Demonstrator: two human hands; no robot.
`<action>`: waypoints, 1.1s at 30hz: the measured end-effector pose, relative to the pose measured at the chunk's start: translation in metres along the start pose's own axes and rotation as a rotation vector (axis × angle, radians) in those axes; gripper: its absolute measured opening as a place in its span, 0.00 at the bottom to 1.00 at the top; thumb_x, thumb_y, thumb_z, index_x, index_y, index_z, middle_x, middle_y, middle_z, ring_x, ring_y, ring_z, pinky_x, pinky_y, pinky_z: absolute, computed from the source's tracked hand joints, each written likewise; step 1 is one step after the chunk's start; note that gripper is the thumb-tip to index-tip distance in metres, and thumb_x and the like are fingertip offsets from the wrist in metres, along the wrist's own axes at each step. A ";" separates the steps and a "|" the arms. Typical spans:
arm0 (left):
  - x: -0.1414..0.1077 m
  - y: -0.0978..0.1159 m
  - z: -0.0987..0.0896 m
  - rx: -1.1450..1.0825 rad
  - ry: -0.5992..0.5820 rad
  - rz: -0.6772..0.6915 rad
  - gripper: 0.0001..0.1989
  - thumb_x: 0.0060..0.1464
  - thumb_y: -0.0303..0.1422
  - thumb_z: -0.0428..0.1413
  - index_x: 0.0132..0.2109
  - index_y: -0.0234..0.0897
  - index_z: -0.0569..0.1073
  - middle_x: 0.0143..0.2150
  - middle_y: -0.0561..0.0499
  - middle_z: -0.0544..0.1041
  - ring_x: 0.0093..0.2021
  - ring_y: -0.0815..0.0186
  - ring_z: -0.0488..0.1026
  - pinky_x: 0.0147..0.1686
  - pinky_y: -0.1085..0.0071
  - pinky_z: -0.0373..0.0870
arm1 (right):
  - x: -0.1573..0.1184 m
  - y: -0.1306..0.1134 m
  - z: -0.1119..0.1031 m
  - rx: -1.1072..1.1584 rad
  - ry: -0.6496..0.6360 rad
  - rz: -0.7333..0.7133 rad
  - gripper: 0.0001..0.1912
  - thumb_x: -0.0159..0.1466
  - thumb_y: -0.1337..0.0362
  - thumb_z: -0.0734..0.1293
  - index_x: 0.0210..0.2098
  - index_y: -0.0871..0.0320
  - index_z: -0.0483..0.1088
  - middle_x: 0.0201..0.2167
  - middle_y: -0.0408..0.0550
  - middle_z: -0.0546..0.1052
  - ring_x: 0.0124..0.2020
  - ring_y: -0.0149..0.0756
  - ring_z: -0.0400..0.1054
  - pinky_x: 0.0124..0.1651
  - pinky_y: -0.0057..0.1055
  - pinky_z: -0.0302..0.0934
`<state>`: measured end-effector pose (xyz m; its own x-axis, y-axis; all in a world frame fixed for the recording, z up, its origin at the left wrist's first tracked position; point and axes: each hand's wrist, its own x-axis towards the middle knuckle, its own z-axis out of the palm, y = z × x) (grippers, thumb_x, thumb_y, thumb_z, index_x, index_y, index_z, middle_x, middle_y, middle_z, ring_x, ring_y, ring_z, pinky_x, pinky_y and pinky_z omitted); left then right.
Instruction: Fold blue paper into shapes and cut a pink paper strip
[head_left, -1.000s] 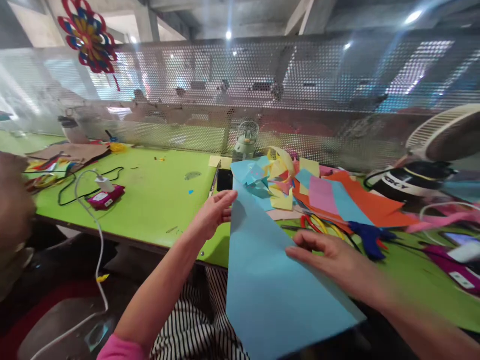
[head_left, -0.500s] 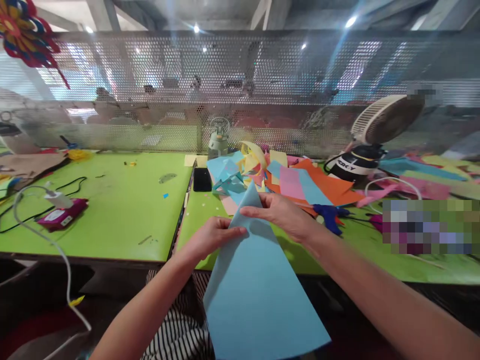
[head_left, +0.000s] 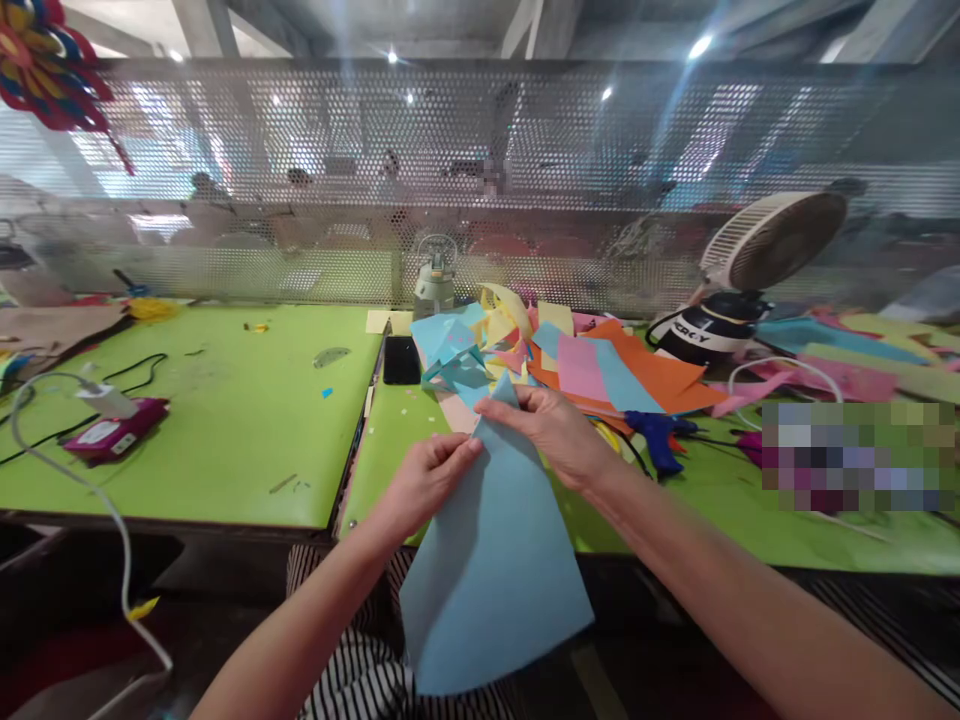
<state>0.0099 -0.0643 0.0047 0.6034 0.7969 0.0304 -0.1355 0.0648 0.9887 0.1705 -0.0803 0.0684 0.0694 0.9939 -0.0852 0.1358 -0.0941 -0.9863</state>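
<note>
A sheet of light blue paper [head_left: 499, 560] hangs between my hands, rolled towards a cone with its narrow tip up and its wide end down over my lap. My left hand [head_left: 429, 485] pinches the left edge below the tip, thumb on top. Higher up, my right hand [head_left: 551, 425] grips the paper close to the tip, its thumb across the front; some of its fingers are hidden behind the sheet. Just beyond the tip lies a heap of coloured paper scraps [head_left: 457, 345].
A black phone [head_left: 402, 360] and a bottle [head_left: 436, 280] stand left of the scraps. On the right are a blue glue gun [head_left: 658, 440], orange paper [head_left: 667, 375] and a fan [head_left: 780, 240]. A magenta power strip [head_left: 116, 430] with cables lies on the green table [head_left: 247, 420].
The blue paper has been rolled narrower, and its lower right corner has swung left and up. Both hands keep hold near the tip; my left hand has shifted slightly left.
</note>
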 end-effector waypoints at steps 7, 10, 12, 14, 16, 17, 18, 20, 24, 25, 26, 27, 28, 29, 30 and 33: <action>-0.004 -0.006 0.003 0.029 0.045 0.005 0.28 0.49 0.59 0.57 0.29 0.35 0.70 0.24 0.56 0.64 0.25 0.72 0.57 0.24 0.75 0.52 | -0.001 -0.007 -0.003 -0.064 0.017 -0.108 0.21 0.50 0.45 0.74 0.27 0.57 0.75 0.24 0.41 0.74 0.24 0.28 0.62 0.27 0.28 0.55; -0.005 -0.008 0.003 0.028 0.038 -0.004 0.29 0.48 0.60 0.58 0.28 0.35 0.69 0.23 0.56 0.62 0.23 0.72 0.56 0.23 0.75 0.50 | -0.002 -0.009 -0.007 -0.092 0.047 -0.156 0.21 0.52 0.45 0.73 0.27 0.57 0.74 0.24 0.41 0.72 0.26 0.28 0.60 0.29 0.28 0.53; -0.007 -0.008 0.003 0.020 0.038 -0.004 0.29 0.48 0.60 0.57 0.27 0.35 0.69 0.23 0.56 0.63 0.23 0.72 0.56 0.23 0.75 0.50 | -0.002 -0.010 -0.009 -0.121 0.055 -0.189 0.21 0.52 0.45 0.73 0.27 0.57 0.73 0.24 0.40 0.71 0.26 0.28 0.59 0.29 0.28 0.53; -0.009 -0.005 0.003 0.012 0.046 -0.001 0.29 0.48 0.60 0.57 0.27 0.35 0.70 0.23 0.55 0.64 0.23 0.72 0.57 0.24 0.75 0.53 | -0.004 -0.011 -0.009 -0.168 0.061 -0.224 0.21 0.53 0.45 0.73 0.27 0.57 0.72 0.24 0.39 0.68 0.26 0.28 0.58 0.29 0.28 0.52; -0.010 -0.001 0.004 -0.012 0.051 0.003 0.28 0.46 0.59 0.59 0.29 0.34 0.72 0.25 0.54 0.68 0.24 0.71 0.61 0.26 0.75 0.56 | -0.007 -0.012 -0.007 -0.224 0.057 -0.249 0.21 0.53 0.45 0.72 0.25 0.57 0.70 0.23 0.39 0.67 0.26 0.28 0.57 0.28 0.28 0.51; -0.010 0.001 0.005 -0.033 0.052 0.007 0.28 0.45 0.58 0.61 0.30 0.34 0.74 0.26 0.53 0.70 0.26 0.70 0.63 0.27 0.74 0.58 | -0.009 -0.013 -0.005 -0.249 0.048 -0.256 0.21 0.54 0.45 0.72 0.25 0.57 0.71 0.24 0.40 0.68 0.26 0.28 0.57 0.29 0.29 0.52; -0.009 0.003 0.006 -0.056 0.056 0.011 0.27 0.43 0.57 0.63 0.32 0.34 0.76 0.28 0.52 0.72 0.27 0.69 0.65 0.28 0.74 0.60 | -0.010 -0.014 -0.003 -0.270 0.038 -0.264 0.21 0.54 0.45 0.71 0.25 0.57 0.71 0.24 0.40 0.69 0.27 0.29 0.58 0.29 0.29 0.52; -0.007 0.006 0.008 -0.090 0.080 0.020 0.27 0.41 0.56 0.65 0.33 0.33 0.77 0.28 0.51 0.73 0.27 0.69 0.65 0.28 0.73 0.59 | -0.014 -0.016 0.002 -0.294 0.021 -0.282 0.20 0.55 0.45 0.71 0.25 0.56 0.73 0.25 0.41 0.71 0.28 0.30 0.60 0.31 0.29 0.54; -0.005 0.008 0.009 -0.102 0.135 0.017 0.27 0.40 0.56 0.65 0.28 0.33 0.76 0.24 0.54 0.69 0.23 0.72 0.60 0.24 0.75 0.53 | -0.017 -0.019 0.008 -0.274 -0.009 -0.283 0.19 0.55 0.45 0.71 0.25 0.56 0.73 0.25 0.41 0.73 0.28 0.30 0.62 0.33 0.30 0.56; -0.006 0.009 0.009 -0.105 0.139 0.014 0.27 0.40 0.56 0.65 0.28 0.32 0.76 0.23 0.54 0.69 0.23 0.73 0.59 0.24 0.75 0.53 | -0.018 -0.020 0.009 -0.274 -0.016 -0.281 0.19 0.55 0.46 0.71 0.25 0.56 0.73 0.25 0.41 0.72 0.28 0.30 0.62 0.33 0.30 0.56; -0.006 0.009 0.008 -0.108 0.140 0.011 0.27 0.39 0.56 0.66 0.28 0.32 0.76 0.23 0.54 0.69 0.23 0.73 0.59 0.24 0.75 0.53 | -0.018 -0.021 0.009 -0.276 -0.022 -0.282 0.19 0.55 0.46 0.71 0.24 0.56 0.73 0.25 0.40 0.72 0.28 0.30 0.61 0.34 0.30 0.56; -0.007 0.009 0.008 -0.110 0.138 0.007 0.27 0.39 0.56 0.66 0.28 0.32 0.76 0.24 0.54 0.69 0.23 0.73 0.59 0.24 0.75 0.53 | -0.018 -0.021 0.010 -0.280 -0.026 -0.284 0.19 0.55 0.46 0.71 0.24 0.56 0.73 0.25 0.40 0.71 0.28 0.30 0.61 0.34 0.30 0.56; -0.008 0.010 0.008 -0.111 0.135 0.002 0.27 0.39 0.56 0.66 0.28 0.32 0.76 0.24 0.54 0.69 0.23 0.73 0.59 0.24 0.75 0.53 | -0.017 -0.021 0.010 -0.284 -0.030 -0.286 0.19 0.55 0.46 0.71 0.24 0.56 0.72 0.24 0.40 0.71 0.28 0.30 0.61 0.34 0.30 0.55; -0.009 0.010 0.007 -0.112 0.132 -0.003 0.27 0.38 0.56 0.66 0.28 0.32 0.76 0.24 0.53 0.69 0.23 0.72 0.60 0.25 0.75 0.54 | -0.017 -0.021 0.010 -0.287 -0.032 -0.287 0.19 0.55 0.46 0.71 0.24 0.56 0.72 0.24 0.40 0.71 0.28 0.30 0.60 0.34 0.30 0.55; -0.009 0.010 0.007 -0.114 0.128 -0.008 0.27 0.38 0.56 0.66 0.28 0.32 0.76 0.24 0.53 0.70 0.24 0.72 0.60 0.25 0.74 0.54 | -0.017 -0.021 0.010 -0.288 -0.031 -0.290 0.19 0.56 0.46 0.71 0.23 0.56 0.71 0.24 0.40 0.70 0.29 0.30 0.60 0.34 0.30 0.55; -0.010 0.009 0.007 -0.111 0.119 -0.015 0.28 0.38 0.56 0.66 0.28 0.32 0.76 0.24 0.53 0.69 0.23 0.73 0.60 0.25 0.74 0.55 | -0.018 -0.019 0.010 -0.289 -0.015 -0.296 0.20 0.56 0.46 0.70 0.23 0.56 0.70 0.25 0.41 0.71 0.29 0.31 0.61 0.35 0.30 0.56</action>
<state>0.0082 -0.0758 0.0141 0.5097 0.8603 -0.0088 -0.2166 0.1382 0.9664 0.1570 -0.0956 0.0876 -0.0289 0.9809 0.1921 0.4198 0.1863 -0.8883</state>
